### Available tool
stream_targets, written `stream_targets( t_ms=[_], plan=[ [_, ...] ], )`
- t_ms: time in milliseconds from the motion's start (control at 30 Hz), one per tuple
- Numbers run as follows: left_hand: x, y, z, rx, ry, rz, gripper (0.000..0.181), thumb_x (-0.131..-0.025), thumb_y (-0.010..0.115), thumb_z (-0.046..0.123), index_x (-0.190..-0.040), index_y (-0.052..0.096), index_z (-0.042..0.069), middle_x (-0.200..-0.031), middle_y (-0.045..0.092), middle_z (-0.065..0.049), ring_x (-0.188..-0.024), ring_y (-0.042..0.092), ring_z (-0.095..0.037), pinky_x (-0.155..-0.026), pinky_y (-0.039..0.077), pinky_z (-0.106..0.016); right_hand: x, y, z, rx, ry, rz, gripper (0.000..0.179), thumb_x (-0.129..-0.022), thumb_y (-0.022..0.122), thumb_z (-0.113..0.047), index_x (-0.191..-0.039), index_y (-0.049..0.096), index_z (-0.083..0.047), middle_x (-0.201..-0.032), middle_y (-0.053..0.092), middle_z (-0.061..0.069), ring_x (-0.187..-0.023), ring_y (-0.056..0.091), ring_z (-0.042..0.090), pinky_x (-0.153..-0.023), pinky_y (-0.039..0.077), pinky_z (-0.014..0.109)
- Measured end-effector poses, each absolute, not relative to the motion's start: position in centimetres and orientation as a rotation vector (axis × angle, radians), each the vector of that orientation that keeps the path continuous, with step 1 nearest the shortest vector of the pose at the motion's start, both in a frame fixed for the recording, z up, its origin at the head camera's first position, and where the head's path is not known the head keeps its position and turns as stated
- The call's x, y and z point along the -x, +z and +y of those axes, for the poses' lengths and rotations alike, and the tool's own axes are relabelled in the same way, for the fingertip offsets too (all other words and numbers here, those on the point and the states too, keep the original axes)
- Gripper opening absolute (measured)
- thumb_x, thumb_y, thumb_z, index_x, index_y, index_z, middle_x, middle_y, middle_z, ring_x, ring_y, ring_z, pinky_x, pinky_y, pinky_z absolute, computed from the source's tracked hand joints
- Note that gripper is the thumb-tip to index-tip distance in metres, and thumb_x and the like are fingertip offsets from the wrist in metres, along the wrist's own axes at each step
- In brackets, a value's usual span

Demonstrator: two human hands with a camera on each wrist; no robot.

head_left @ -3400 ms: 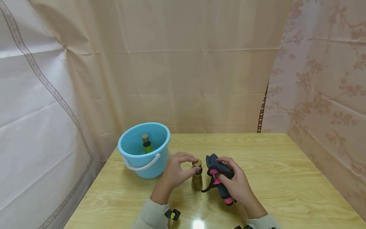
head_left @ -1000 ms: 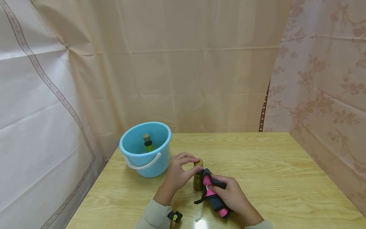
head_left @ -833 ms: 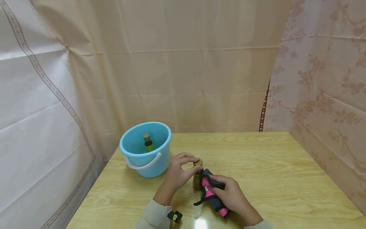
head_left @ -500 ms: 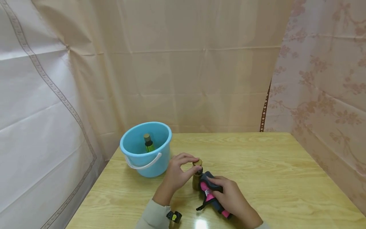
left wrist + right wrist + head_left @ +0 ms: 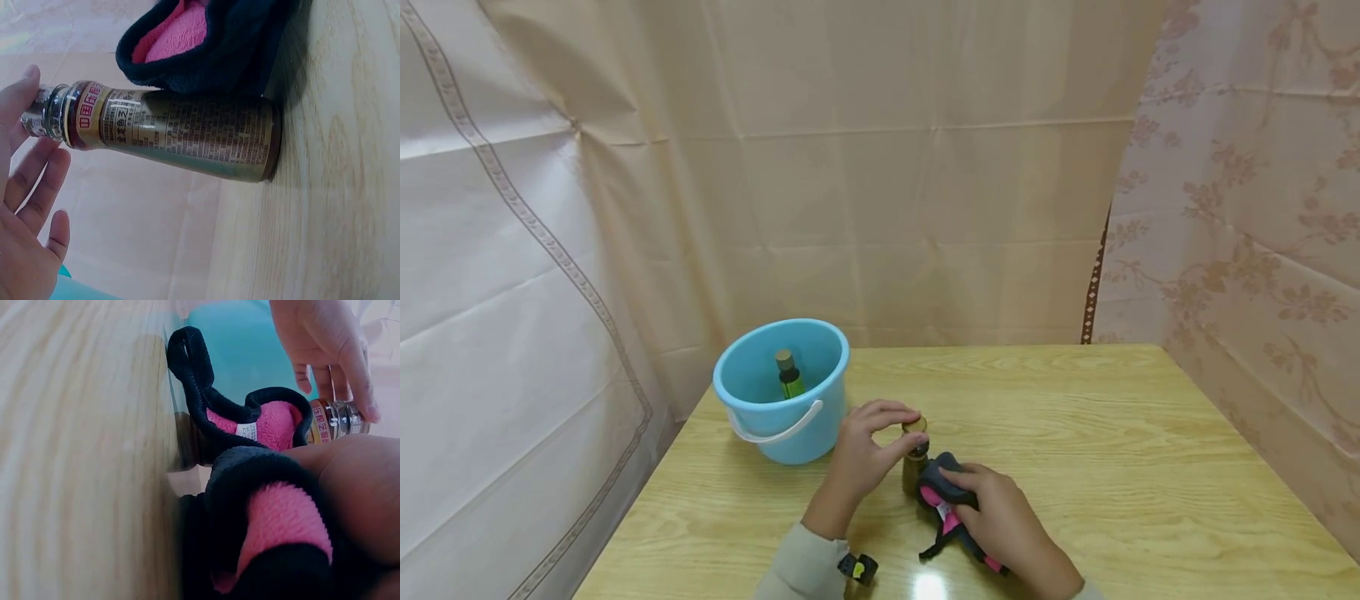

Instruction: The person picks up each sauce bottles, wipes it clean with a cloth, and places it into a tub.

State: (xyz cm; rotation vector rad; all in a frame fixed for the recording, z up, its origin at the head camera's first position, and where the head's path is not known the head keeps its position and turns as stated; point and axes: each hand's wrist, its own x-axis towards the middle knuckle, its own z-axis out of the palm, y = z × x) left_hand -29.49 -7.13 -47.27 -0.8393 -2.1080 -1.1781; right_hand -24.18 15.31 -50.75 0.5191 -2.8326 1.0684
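A brown-gold bottle (image 5: 911, 477) with a printed label stands on the table, its base on the wood in the left wrist view. My left hand (image 5: 863, 457) pinches its cap (image 5: 914, 425) between thumb and fingers. My right hand (image 5: 1003, 517) grips a bunched cloth (image 5: 946, 485), dark blue-grey and fleecy pink with black edging, a white tag and a hanging loop. In the left wrist view the cloth (image 5: 181, 47) lies against the side of the bottle. It hides part of the bottle in the right wrist view.
A light blue bucket (image 5: 808, 433) with a white handle (image 5: 778, 435) stands to the left, behind the left hand. Inside it is a green-labelled bottle (image 5: 789, 379) with a brownish cap. The wooden table (image 5: 1112, 433) runs up to the beige curtain (image 5: 925, 208) behind.
Since the earliest frame, the right hand has brought the cloth left and nearer, from beside the bottle to against it. Lately the cloth has slid slightly lower. The left hand stays at the cap.
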Motion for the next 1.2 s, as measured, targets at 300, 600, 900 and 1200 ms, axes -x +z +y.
stream_targets(
  t_ms=[300,600,900,1200],
  plan=[
    [29.37,-47.35,-6.88,0.861,-1.219,-2.045,0.026,-0.084,0.088,0.021,-0.107,0.082,0.012,-0.103,0.072,-0.002,-0.098,0.070,-0.020,-0.086,0.059,-0.035,24.12,-50.79,15.61,-0.521,1.177,-2.802,0.048,-0.088,0.076,-0.002,-0.133,0.072,-0.020,-0.140,0.065,0.017,-0.109,0.068,0.024,-0.068,0.051,0.022],
    [29.08,-46.99,-6.88,0.842,-1.229,-2.067,0.026,-0.084,0.088,0.022,-0.108,0.082,0.013,-0.104,0.073,-0.001,-0.099,0.071,-0.018,-0.088,0.060,-0.037,24.14,-51.16,15.72,-0.474,1.250,-2.753,0.049,-0.089,0.076,-0.003,-0.132,0.072,-0.026,-0.139,0.066,0.013,-0.121,0.065,0.028,-0.076,0.055,0.025],
    [29.13,-47.03,-6.85,0.852,-1.230,-2.092,0.027,-0.087,0.086,0.023,-0.111,0.081,0.013,-0.106,0.075,0.001,-0.101,0.072,-0.015,-0.090,0.060,-0.038,24.07,-51.08,15.46,-0.306,1.439,-2.640,0.050,-0.089,0.082,-0.011,-0.125,0.072,-0.044,-0.134,0.070,0.001,-0.121,0.066,0.021,-0.090,0.059,0.036],
    [29.06,-46.91,-6.87,0.874,-1.261,-2.110,0.025,-0.090,0.082,0.024,-0.114,0.081,0.018,-0.106,0.076,0.005,-0.102,0.073,-0.014,-0.089,0.060,-0.037,23.86,-50.59,15.24,-0.300,1.531,-2.509,0.052,-0.088,0.083,-0.009,-0.127,0.072,-0.042,-0.135,0.069,-0.003,-0.126,0.065,0.024,-0.095,0.057,0.039]
  ],
)
